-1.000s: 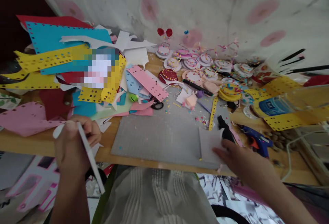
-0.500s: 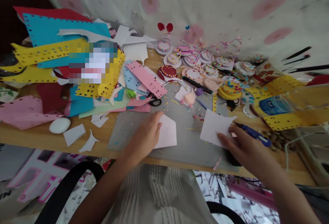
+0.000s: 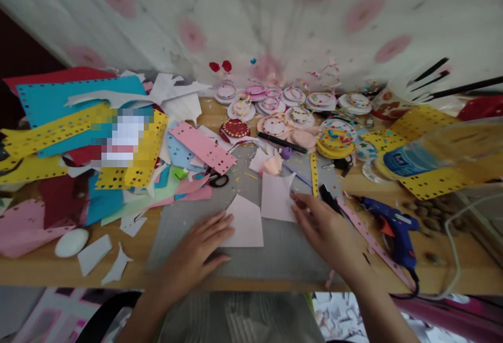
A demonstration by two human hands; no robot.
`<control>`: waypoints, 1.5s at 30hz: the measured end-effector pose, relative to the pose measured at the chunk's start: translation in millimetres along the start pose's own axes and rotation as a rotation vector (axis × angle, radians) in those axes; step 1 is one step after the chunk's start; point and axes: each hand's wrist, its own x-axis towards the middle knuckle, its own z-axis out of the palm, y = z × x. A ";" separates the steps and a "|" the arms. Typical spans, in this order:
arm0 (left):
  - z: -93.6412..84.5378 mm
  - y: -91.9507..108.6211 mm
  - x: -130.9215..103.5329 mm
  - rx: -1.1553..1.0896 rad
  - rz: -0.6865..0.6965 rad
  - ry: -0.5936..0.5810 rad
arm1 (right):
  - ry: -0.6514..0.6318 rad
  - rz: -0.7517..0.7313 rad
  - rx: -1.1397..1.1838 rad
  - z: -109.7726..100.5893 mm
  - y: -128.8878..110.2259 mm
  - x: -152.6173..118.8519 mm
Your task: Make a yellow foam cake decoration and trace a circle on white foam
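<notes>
On the grey mat (image 3: 176, 233), my left hand (image 3: 202, 246) rests with its fingers spread, fingertips touching the left edge of a white five-sided paper piece (image 3: 248, 223). Just right of it lies a second white paper piece (image 3: 276, 199) with a curved top edge. My right hand (image 3: 320, 222) holds that second piece by its right edge between thumb and fingers. The two pieces are close together, nearly touching at their neighbouring edges. Black-handled scissors (image 3: 218, 179) lie behind the pieces, partly under pink paper.
Coloured paper scraps (image 3: 51, 146) pile up at left beside a white oval object (image 3: 72, 242). Small decorated paper discs (image 3: 271, 104) stand along the back. At right are a blue glue gun (image 3: 396, 227), a plastic bottle (image 3: 444, 149) and a cup with brushes (image 3: 393, 103).
My right hand has brought its paper leftward, beside the other piece. My left hand has opened out flat. The view has shifted, showing more of the glue gun.
</notes>
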 end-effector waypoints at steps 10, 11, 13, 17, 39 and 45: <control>-2.4 -0.5 -23.9 -0.067 0.023 0.085 | 0.390 0.199 -0.199 -16.8 57.6 -44.4; -1.6 -0.5 -25.1 -0.084 0.024 0.091 | 0.365 0.192 -0.209 -14.6 62.5 -48.0; 1.2 -0.4 -25.7 -0.102 0.034 0.100 | 0.298 0.162 -0.218 -10.2 69.1 -51.7; 8.0 2.3 -24.6 -0.114 0.041 0.111 | 0.214 0.146 -0.235 -6.3 73.5 -49.9; 21.0 15.8 -38.9 0.159 0.110 0.362 | 0.367 -0.202 -0.167 3.9 28.3 16.0; 8.2 4.3 -43.7 0.185 0.085 0.430 | 0.145 -0.104 -0.359 10.7 6.6 68.8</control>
